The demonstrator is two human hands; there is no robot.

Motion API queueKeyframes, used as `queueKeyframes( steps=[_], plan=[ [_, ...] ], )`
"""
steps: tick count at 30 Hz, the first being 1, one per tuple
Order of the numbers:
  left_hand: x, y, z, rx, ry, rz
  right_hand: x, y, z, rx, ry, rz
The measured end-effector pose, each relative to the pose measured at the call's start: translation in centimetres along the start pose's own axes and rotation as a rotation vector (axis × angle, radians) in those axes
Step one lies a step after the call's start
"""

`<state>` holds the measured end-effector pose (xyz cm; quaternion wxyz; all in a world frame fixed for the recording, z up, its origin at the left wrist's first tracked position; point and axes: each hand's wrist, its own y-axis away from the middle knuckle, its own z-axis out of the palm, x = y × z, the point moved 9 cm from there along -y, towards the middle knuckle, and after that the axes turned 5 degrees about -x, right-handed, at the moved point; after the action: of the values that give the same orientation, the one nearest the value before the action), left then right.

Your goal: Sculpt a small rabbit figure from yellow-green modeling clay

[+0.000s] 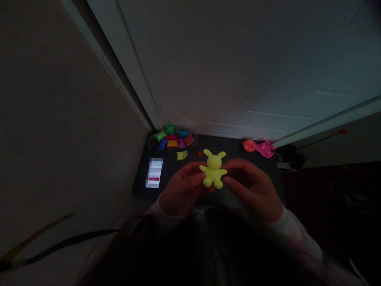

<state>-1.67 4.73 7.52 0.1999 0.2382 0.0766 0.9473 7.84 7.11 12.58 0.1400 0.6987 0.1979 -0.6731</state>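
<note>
A small yellow clay rabbit (213,174), with two ears, outstretched arms and round feet, is held upright above the dark table. My left hand (186,186) grips it from the left, with the thumb against its side and fingers behind. On the other side, my right hand (254,186) has its thumb and forefinger closed in at the rabbit's arm. Just beyond the rabbit lies a small red-orange lump (199,154). A yellow clay packet (181,155) rests to the left of that lump.
Several coloured clay packets (172,143) lie in clear plastic at the table's back left. A lit phone (154,173) lies at the left. Crumpled orange (249,145) and pink (266,149) pieces sit at the back right. A pale panel (238,59) rises behind the table (139,186).
</note>
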Motion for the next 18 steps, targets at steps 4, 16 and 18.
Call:
queueKeyframes(
  steps=[4,16,18],
  plan=[
    [0.02,0.06,0.19,-0.031,-0.003,0.011,-0.29,0.01,-0.02,0.003,0.021,-0.033],
    [0.36,0.09,0.38,-0.023,-0.056,0.040,-0.42,0.02,0.03,-0.014,0.047,-0.032],
    [0.66,0.10,0.47,-0.014,-0.098,0.081,0.10,0.20,0.14,-0.006,-0.046,0.000]
  ],
)
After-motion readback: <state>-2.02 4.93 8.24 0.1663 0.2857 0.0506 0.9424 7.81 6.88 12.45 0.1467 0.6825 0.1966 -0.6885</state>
